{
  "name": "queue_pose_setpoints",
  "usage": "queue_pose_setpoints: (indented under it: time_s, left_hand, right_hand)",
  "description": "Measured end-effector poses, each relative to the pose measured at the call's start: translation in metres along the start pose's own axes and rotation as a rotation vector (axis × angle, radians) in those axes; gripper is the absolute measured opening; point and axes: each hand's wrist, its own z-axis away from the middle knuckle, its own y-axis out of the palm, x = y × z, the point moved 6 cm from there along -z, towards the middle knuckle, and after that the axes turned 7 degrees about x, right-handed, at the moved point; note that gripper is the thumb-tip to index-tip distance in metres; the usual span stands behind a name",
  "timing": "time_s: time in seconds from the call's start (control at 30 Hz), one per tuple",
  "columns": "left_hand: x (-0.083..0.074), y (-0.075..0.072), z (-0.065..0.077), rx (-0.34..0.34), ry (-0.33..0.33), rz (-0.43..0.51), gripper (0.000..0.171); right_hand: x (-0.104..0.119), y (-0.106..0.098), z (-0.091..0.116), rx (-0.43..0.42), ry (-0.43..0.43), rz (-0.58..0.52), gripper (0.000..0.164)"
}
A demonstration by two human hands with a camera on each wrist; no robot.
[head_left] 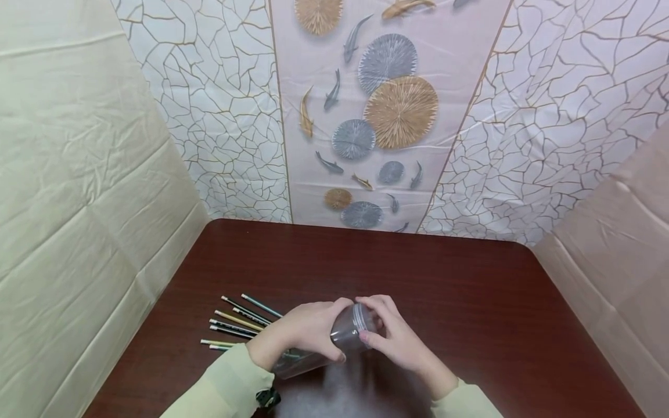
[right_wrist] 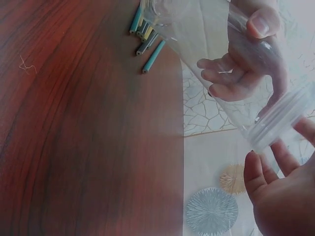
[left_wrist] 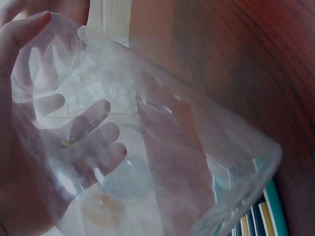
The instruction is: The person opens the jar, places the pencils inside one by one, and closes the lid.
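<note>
A clear plastic jar (head_left: 342, 332) is held tilted above the table, its lidded end up to the right. My left hand (head_left: 308, 330) grips it round the side, with fingers visible through the clear wall in the left wrist view. At the upper end is a ridged clear lid (right_wrist: 283, 118). Fingers and thumb of my right hand (head_left: 394, 337) hold the lid's edge from either side. Nothing is seen inside the jar. Several pencils (head_left: 237, 316) lie loosely side by side left of my left hand, partly hidden behind the forearm.
The dark red-brown wooden table (head_left: 444, 278) extends behind and to the right of the hands. Patterned cloth (head_left: 230, 116) hangs along its far edge, and plain pale cloth (head_left: 78, 203) stands at both sides. A dark band (head_left: 268, 397) sits at the left wrist.
</note>
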Motion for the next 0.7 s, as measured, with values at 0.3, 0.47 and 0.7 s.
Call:
queue_pose_setpoints:
  time_s: [0.3,0.47,0.7]
  left_hand:
    - [-0.003,-0.001,0.0,0.021,0.022,0.016,0.088]
    - [-0.004,-0.002,0.0,0.013,0.027,0.001,0.087]
    - [-0.005,-0.002,0.001,-0.004,0.018,-0.017,0.088]
  right_hand:
    - [0.039,-0.011,-0.002,-0.033,-0.113,-0.004,0.04]
    - [0.035,-0.01,0.0,-0.017,-0.115,-0.041,0.053]
    - [-0.01,0.0,0.005,0.053,0.15,-0.132,0.073]
